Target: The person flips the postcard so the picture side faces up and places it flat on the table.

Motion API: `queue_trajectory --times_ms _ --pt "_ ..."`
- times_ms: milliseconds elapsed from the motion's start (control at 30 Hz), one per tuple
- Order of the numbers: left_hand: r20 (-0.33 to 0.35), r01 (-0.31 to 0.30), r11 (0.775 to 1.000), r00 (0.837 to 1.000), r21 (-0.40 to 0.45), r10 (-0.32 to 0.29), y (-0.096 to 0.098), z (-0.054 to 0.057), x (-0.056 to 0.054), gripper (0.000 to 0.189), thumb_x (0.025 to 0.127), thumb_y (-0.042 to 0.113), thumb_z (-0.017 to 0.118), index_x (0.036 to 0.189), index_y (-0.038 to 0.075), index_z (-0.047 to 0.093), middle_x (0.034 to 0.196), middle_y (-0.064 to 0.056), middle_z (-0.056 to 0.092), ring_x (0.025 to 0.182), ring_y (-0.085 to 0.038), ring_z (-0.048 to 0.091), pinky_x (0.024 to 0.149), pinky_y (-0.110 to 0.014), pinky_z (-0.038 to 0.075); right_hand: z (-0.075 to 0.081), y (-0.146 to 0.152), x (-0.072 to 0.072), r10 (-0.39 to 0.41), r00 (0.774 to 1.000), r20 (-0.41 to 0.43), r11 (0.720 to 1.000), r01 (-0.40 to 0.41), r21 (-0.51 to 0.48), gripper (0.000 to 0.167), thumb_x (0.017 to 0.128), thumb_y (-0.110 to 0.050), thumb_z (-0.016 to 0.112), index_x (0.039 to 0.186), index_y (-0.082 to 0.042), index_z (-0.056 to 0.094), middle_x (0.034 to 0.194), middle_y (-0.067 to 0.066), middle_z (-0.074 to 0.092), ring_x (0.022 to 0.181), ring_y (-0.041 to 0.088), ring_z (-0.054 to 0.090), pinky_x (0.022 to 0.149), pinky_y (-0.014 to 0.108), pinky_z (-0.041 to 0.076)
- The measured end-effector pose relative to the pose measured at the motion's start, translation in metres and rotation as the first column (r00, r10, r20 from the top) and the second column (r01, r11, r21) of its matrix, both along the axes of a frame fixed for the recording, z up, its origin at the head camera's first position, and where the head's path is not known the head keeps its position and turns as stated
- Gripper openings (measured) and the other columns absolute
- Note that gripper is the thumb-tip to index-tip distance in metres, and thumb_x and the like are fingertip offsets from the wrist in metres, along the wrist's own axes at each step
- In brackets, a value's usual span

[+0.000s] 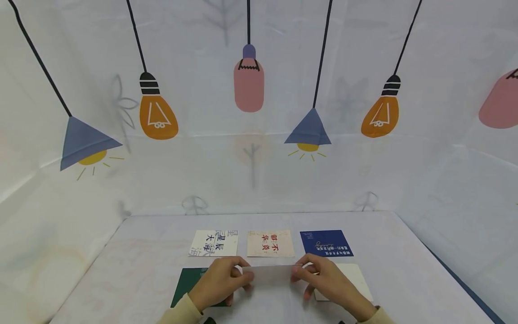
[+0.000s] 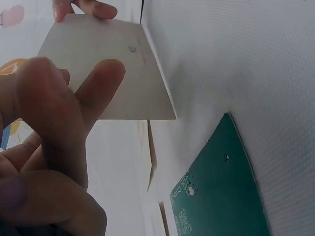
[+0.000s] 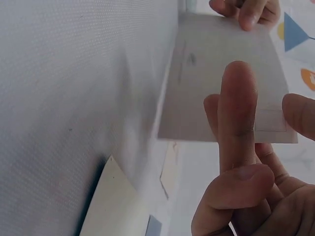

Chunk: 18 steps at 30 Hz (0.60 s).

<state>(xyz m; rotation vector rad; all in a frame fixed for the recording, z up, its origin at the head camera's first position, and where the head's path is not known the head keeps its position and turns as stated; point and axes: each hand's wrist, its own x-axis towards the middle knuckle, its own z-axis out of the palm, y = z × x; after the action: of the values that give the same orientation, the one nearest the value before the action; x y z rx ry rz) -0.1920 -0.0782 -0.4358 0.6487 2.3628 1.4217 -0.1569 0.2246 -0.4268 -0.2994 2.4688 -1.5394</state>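
A pale, plain-backed card point(image 1: 268, 273) is held up over the table between both hands, its back showing in the left wrist view and the right wrist view. At its left edge, my left hand point(image 1: 222, 280) pinches it between thumb and fingers. The right hand point(image 1: 325, 278) grips the opposite edge, near a small printed rectangle point(image 3: 269, 120) in the card's corner. Under the left hand lies a dark green card point(image 1: 188, 282), partly covered. Beneath the right hand is a cream card point(image 1: 356, 280), also partly hidden. The held card's far face is out of sight.
Behind the hands lie three cards in a row: a white one with dark characters point(image 1: 214, 243), a pinkish one with red characters point(image 1: 270, 243) and a blue one point(image 1: 326, 243). They rest on a white-covered table point(image 1: 129, 270); a lamp-printed cloth point(image 1: 194, 171) hangs behind.
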Motion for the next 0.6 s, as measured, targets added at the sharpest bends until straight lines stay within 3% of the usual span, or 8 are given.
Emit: queue_trajectory --times_ms 100,333,600 --pt "-0.047 -0.008 1.000 0.999 -0.015 0.007 0.0001 0.0023 0.0014 0.018 0.096 0.030 0.071 0.104 0.014 0.071 0.075 0.008 0.073 0.040 -0.013 0.056 0.040 -0.023 0.043 0.0013 0.0003 0.0018 -0.008 0.999 -0.032 1.000 0.008 0.004 0.032 0.100 -0.038 0.064 0.109 -0.007 0.064 0.100 0.007 0.076 0.059 0.026 0.070 0.075 0.028 0.047" --pt "-0.161 -0.035 0.997 0.987 -0.071 0.023 -0.0018 0.0049 0.0039 0.020 0.095 0.037 0.072 0.103 0.019 0.073 0.079 0.015 0.071 0.071 -0.010 0.064 0.055 -0.027 0.048 0.0037 -0.0017 0.0048 -0.050 0.998 -0.038 0.998 0.051 0.023 0.034 0.095 -0.038 0.072 0.112 -0.009 0.066 0.102 0.004 0.074 0.058 0.024 0.068 0.067 0.030 0.049" --pt "-0.190 -0.090 0.986 0.980 -0.139 0.063 -0.0035 0.0079 0.0071 0.029 0.091 0.053 0.071 0.102 0.027 0.075 0.083 0.015 0.066 0.065 -0.010 0.056 0.055 -0.026 0.046 0.0041 -0.0018 0.0078 -0.049 0.997 -0.054 0.997 0.052 0.057 0.031 0.093 -0.036 0.074 0.112 -0.012 0.069 0.107 0.005 0.071 0.057 0.024 0.067 0.050 0.029 0.046"
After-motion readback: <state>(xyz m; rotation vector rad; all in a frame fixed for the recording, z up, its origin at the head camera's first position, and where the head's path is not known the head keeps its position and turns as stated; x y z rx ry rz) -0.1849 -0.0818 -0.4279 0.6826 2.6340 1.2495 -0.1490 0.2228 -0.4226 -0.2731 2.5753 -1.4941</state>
